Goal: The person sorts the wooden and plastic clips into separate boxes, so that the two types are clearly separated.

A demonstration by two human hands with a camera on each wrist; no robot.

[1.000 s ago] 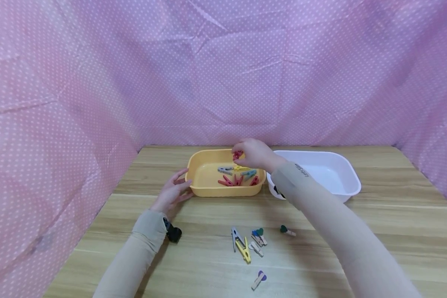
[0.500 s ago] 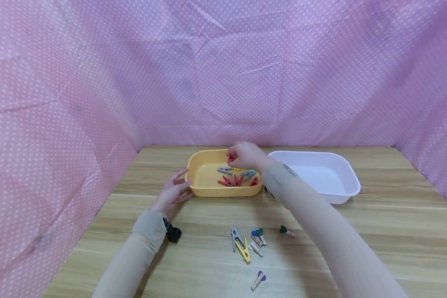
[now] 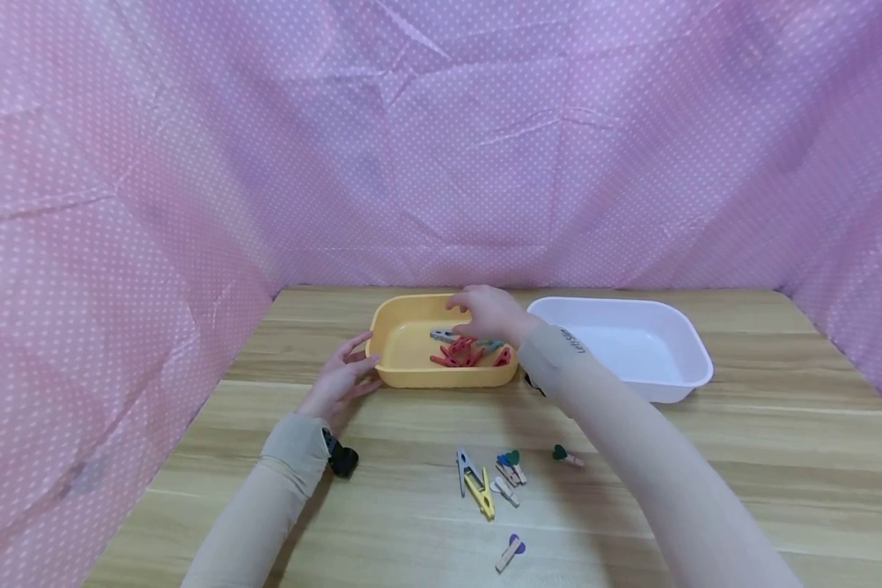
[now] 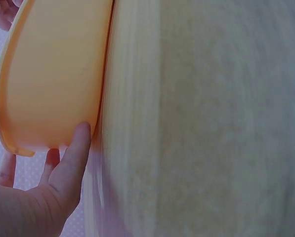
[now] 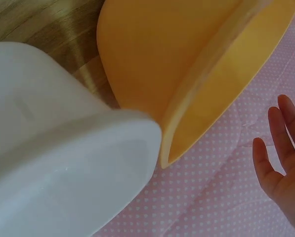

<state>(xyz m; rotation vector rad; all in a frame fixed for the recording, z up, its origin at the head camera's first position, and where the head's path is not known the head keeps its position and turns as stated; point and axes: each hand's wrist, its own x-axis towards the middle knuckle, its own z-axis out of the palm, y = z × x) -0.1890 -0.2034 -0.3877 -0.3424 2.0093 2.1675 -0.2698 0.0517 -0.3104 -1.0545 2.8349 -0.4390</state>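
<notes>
A yellow basin (image 3: 412, 378) stands at the middle back of the table, and red clothespins (image 3: 456, 354) lie piled inside it. Beside the pile are a grey-blue clothespin (image 3: 442, 335), a light-blue one partly covered, and another red clothespin (image 3: 503, 357) near the right end. Over the basin's back right side hovers my right hand (image 3: 494, 312), fingers apart and holding nothing; the right wrist view shows its spread fingers (image 5: 285, 123). My left hand (image 3: 338, 381) rests its spread fingers against the basin's left end, with one fingertip low on the outer wall in the left wrist view.
A white basin (image 3: 643, 387) adjoins the yellow one on the right. Nearer on the wooden table lie a grey clothespin (image 3: 469, 467), a yellow clothespin (image 3: 481, 496) and several small wooden pegs (image 3: 510, 554) with coloured tops. Pink dotted cloth (image 3: 441, 163) hangs behind.
My right hand moved left over the yellow basin and let go of the red clothespins, which dropped onto those inside. The left hand stayed at the basin's end.
</notes>
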